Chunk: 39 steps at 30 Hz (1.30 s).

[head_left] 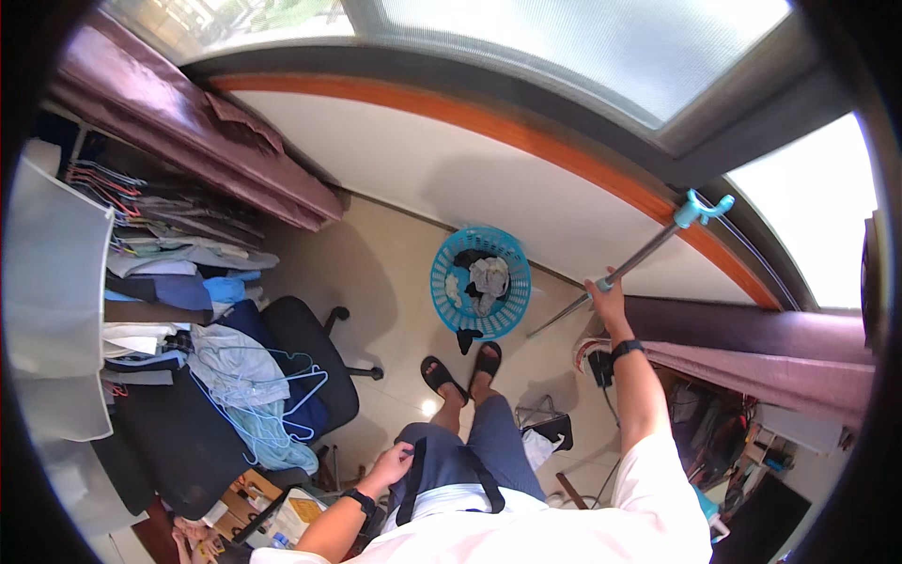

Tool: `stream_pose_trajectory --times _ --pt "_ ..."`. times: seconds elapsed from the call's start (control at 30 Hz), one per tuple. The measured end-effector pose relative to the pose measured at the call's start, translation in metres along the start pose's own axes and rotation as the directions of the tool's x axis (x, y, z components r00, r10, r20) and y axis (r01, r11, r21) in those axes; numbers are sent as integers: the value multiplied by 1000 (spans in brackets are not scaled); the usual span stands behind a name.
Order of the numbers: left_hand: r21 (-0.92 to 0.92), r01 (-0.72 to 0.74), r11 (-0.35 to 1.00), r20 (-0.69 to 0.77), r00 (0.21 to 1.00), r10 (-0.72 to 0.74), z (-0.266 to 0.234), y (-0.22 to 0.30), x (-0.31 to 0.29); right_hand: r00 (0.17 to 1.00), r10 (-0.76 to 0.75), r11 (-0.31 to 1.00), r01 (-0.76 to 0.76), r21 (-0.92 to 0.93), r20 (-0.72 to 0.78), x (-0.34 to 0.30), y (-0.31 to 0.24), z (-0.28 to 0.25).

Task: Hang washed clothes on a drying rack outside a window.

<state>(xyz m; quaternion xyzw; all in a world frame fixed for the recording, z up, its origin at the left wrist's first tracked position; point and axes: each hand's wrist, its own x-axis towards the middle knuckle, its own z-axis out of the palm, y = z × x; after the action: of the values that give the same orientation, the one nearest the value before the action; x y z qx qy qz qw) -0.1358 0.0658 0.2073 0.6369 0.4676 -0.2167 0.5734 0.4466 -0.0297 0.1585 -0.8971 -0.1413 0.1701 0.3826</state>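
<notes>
One firm grip on grey pole (648,249) with right hand (609,299), wrapping fingers round it at teal collar (612,274). Runs up-right past fingers to forked teal hook (700,210), down-left to near blue basket (515,299). Rests curled left hand (388,467) by black strap (412,493); can't tell whether pinching it.

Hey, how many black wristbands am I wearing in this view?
2. One black wristband sits just behind the left hand; the second wristband sits behind the right hand, which grips the metal pole.
</notes>
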Motion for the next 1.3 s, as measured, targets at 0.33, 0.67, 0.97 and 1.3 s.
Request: stream_pose_trajectory --times 0.33,0.67,0.97,1.3 --pt "-148 34 988 22 999 -31 33 33 77 831 165 986 -138 -90 531 -121 150 116" --pt "-535 261 804 188 964 -187 72 21 156 698 16 843 375 -385 716 37 149 325" --pt "-577 346 740 300 932 -201 61 17 235 658 -17 506 655 -561 753 101 160 473" --pt "-637 132 760 129 990 -63 62 10 311 860 -387 891 442 -104 333 90 152 471"
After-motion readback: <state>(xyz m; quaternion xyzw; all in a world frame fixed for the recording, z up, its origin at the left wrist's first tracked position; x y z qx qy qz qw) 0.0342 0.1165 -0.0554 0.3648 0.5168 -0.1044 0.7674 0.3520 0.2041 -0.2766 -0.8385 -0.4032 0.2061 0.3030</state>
